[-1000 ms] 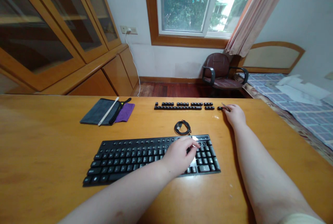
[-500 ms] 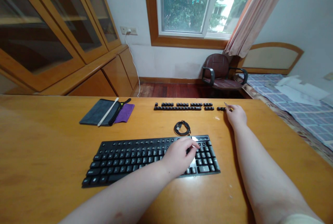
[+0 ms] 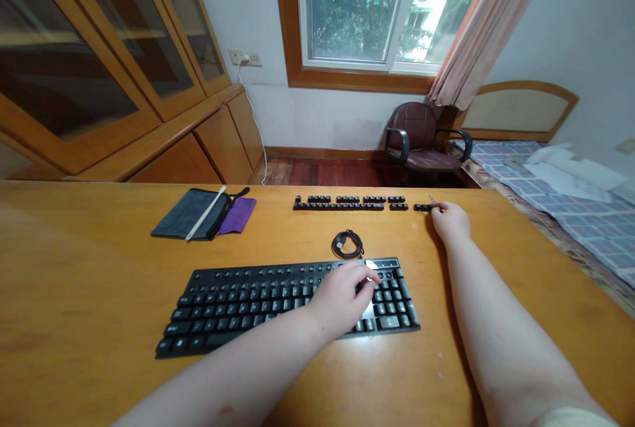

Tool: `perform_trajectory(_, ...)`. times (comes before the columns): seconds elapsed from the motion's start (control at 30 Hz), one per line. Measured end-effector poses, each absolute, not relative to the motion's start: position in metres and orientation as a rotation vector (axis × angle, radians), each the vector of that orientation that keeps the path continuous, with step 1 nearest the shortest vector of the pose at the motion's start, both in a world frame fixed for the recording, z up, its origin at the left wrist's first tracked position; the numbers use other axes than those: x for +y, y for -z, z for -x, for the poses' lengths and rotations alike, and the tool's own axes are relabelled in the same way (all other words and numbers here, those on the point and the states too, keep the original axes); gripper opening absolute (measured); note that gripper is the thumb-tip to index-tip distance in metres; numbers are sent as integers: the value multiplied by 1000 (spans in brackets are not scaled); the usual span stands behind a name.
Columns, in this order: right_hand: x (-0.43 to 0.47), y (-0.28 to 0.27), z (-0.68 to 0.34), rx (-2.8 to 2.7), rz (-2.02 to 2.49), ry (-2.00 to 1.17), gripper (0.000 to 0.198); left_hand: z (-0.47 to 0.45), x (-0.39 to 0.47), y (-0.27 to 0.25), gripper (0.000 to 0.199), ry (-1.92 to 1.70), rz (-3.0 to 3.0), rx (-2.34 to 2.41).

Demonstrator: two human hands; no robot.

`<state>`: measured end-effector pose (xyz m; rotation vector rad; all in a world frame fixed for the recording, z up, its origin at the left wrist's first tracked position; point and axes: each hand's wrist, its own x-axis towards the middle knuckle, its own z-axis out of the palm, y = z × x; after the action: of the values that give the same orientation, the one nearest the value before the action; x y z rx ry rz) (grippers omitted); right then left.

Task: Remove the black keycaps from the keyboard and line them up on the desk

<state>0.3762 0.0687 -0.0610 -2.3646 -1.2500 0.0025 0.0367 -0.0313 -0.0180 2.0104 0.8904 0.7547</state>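
Wooden surface [image 3: 278, 238]: loosely curled left hand [image 3: 343, 296] on keyboard [image 3: 278, 291], right hand [image 3: 451, 221] at its two o'clock pinching slim tool [image 3: 431, 199] by keycaps [image 3: 338, 206], rowed presumably for order.

Keyboard [image 3: 238, 305]: flat on bench [image 3: 74, 295].
Keycaps [image 3: 342, 206]: two rows, near bench's far edge.
Left hand [image 3: 342, 291]: over keyboard's right part, fingers curved.
Right hand [image 3: 450, 221]: beside keycaps, holding slim tool [image 3: 432, 199], mostly hidden.
Cable [image 3: 348, 254]: coiled beyond keyboard.
Pouch [image 3: 178, 214]: under stick [image 3: 205, 215].
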Motion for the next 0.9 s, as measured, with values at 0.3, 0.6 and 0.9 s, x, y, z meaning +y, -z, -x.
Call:
perform_trajectory(0.3,68,59,-374,-1267,2338,66,33,-37,-31,18,18,-753,-2011,896)
perform_trajectory(0.6,70,66,-373,-1615,2104,76,27,-36,-32,17,19,-745,-2015,905)
perform_trajectory(0.9,71,69,-375,-1608,2121,100,24,-37,-31,18,19,-726,-2026,893)
